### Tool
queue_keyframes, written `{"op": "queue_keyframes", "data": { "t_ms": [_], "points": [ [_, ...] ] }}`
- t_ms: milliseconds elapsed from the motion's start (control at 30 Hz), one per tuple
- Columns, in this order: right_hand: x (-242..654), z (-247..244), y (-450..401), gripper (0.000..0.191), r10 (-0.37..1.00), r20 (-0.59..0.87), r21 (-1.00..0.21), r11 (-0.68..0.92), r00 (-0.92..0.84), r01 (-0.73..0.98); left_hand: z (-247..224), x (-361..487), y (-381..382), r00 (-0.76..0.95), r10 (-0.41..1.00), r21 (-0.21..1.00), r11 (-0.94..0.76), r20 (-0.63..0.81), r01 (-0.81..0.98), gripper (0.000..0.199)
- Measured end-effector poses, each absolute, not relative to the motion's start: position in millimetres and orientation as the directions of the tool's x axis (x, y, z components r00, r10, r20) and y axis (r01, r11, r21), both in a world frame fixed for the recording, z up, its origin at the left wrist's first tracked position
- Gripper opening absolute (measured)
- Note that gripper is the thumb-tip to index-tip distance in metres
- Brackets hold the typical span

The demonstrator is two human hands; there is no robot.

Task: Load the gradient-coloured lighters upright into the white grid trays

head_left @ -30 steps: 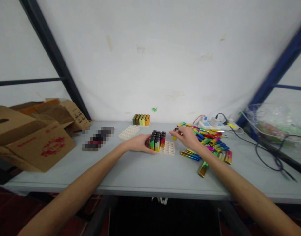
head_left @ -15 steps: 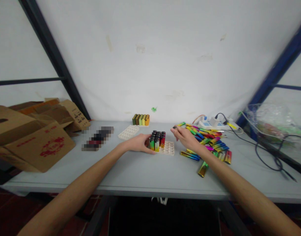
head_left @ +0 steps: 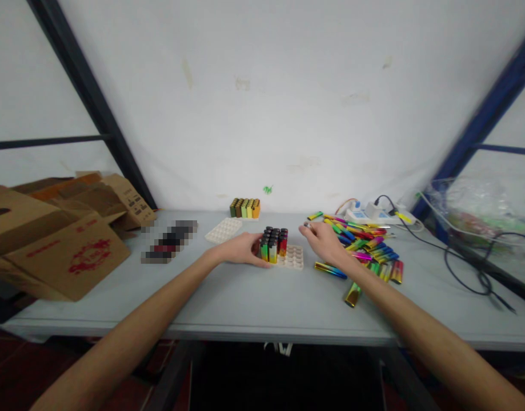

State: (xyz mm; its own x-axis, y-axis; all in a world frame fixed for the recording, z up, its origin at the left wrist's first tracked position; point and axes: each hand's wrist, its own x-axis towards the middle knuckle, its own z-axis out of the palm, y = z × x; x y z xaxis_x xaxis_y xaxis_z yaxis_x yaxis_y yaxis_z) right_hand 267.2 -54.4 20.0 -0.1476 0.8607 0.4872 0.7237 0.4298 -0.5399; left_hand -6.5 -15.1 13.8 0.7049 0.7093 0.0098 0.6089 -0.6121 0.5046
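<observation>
Several upright lighters with black tops [head_left: 273, 244] stand grouped in the left part of a white tray with round holes [head_left: 293, 258]. Fingers and thumb of my left hand [head_left: 246, 249] wrap round the left side of that group. My right hand [head_left: 322, 237] is pinched above the table, right of the tray, with a small metallic tip showing at its fingers; the rest of what it holds is hidden. Beside and beyond my right hand lies a loose pile of shiny coloured lighters [head_left: 376, 248].
Behind are a second white tray [head_left: 223, 230] and a block of lighters [head_left: 245, 208]. Cardboard boxes [head_left: 77, 245] fill the left. A blurred dark object [head_left: 170, 241], a power strip [head_left: 367, 214], black cable [head_left: 448, 249] and a plastic bag [head_left: 485, 211] also lie around.
My right hand has turned slightly, and the metallic tip at its fingers shows more clearly. My left hand stays round the lighters. The view has shifted a little.
</observation>
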Motion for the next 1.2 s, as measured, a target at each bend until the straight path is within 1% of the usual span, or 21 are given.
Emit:
{"op": "queue_keyframes", "data": {
  "t_ms": [100,200,433,533,633,733,833,1000,1200],
  "points": [
    [268,20,-54,0.036,0.843,0.505,-0.5,0.461,-0.185,0.733,13,-7,-15,0.705,0.71,0.496,-0.615,0.008,0.613,0.072],
    [268,20,-54,0.033,0.839,0.507,-0.472,0.46,-0.195,0.752,13,-7,-15,0.702,0.712,0.495,-0.612,0.006,0.617,0.071],
    [268,17,-52,0.042,0.847,0.494,-0.438,0.44,-0.199,0.784,15,-6,-16,0.694,0.72,0.498,-0.601,-0.001,0.625,0.072],
    [269,14,-51,0.036,0.846,0.475,-0.439,0.466,-0.242,0.768,16,-6,-17,0.69,0.723,0.503,-0.597,0.002,0.624,0.072],
    [269,11,-50,0.03,0.825,0.466,-0.438,0.53,-0.322,0.726,17,-5,-18,0.685,0.729,0.513,-0.585,-0.009,0.628,0.071],
    [267,11,-51,0.034,0.766,0.495,-0.355,0.609,-0.409,0.71,17,-4,-18,0.684,0.729,0.508,-0.584,-0.015,0.633,0.071],
    [264,15,-54,0.037,0.713,0.543,-0.285,0.653,-0.444,0.702,15,-5,-16,0.687,0.727,0.497,-0.593,-0.008,0.633,0.072],
    [263,21,-61,0.043,0.74,0.539,-0.315,0.62,-0.402,0.719,12,-6,-14,0.689,0.725,0.508,-0.595,0.002,0.624,0.073],
    [265,18,-62,0.042,0.716,0.502,-0.323,0.675,-0.485,0.663,11,-6,-14,0.678,0.735,0.521,-0.578,-0.001,0.628,0.071]
  ]
}}
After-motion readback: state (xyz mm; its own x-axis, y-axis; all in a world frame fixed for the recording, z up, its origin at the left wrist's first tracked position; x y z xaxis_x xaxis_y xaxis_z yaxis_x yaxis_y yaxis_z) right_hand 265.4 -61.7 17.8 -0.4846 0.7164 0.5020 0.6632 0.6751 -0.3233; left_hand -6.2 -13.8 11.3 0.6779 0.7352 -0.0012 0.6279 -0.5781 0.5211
